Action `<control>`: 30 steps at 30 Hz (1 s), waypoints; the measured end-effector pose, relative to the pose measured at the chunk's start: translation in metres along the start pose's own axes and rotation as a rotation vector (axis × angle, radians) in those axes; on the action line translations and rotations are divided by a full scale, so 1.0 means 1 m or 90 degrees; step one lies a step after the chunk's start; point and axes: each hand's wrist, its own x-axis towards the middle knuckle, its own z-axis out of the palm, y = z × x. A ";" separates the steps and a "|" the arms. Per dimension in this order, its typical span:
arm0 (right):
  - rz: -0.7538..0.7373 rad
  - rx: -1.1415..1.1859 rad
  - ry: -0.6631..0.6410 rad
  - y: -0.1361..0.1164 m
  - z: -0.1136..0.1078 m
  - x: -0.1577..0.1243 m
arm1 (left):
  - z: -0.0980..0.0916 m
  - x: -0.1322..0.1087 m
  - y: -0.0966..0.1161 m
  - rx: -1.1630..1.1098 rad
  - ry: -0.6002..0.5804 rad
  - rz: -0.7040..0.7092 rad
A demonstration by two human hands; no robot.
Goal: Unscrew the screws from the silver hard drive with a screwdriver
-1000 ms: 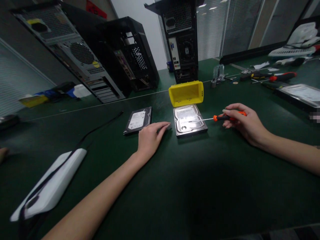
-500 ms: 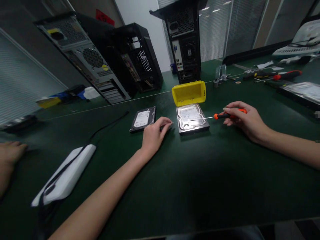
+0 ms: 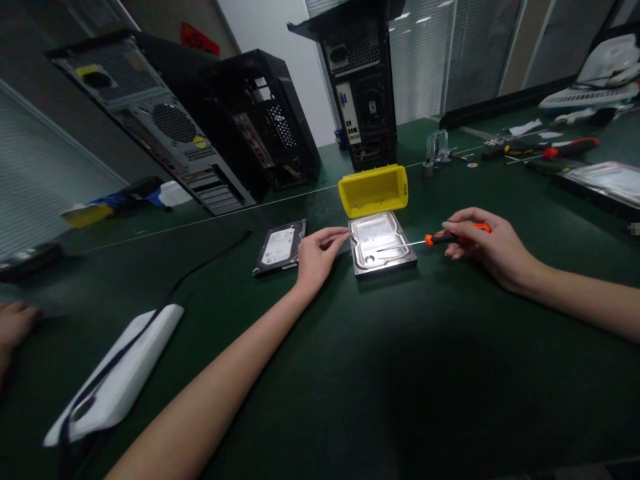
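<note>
A silver hard drive (image 3: 381, 243) lies on the green table (image 3: 410, 360), in front of a yellow plastic box (image 3: 373, 189). My left hand (image 3: 317, 256) reaches to the drive's left edge, thumb and fingers pinched at its far left corner. My right hand (image 3: 484, 245) holds a screwdriver (image 3: 434, 239) with an orange and black handle; its thin shaft points left and its tip rests over the drive's top. A second hard drive (image 3: 280, 247) with a white label lies to the left of my left hand.
Three open computer cases (image 3: 165, 127) (image 3: 270, 120) (image 3: 361, 83) stand at the back. A white device (image 3: 117, 377) with a black cable lies front left. Another person's hand (image 3: 13, 323) rests at the left edge. Tools (image 3: 550, 150) and another drive (image 3: 607, 180) lie at the right.
My left hand has lifted off the table and moved right to the silver drive's left edge. The screwdriver stays over the drive. The view has shifted slightly.
</note>
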 end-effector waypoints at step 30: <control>0.010 -0.040 -0.027 0.000 -0.003 0.000 | -0.003 -0.009 0.013 0.085 0.002 0.066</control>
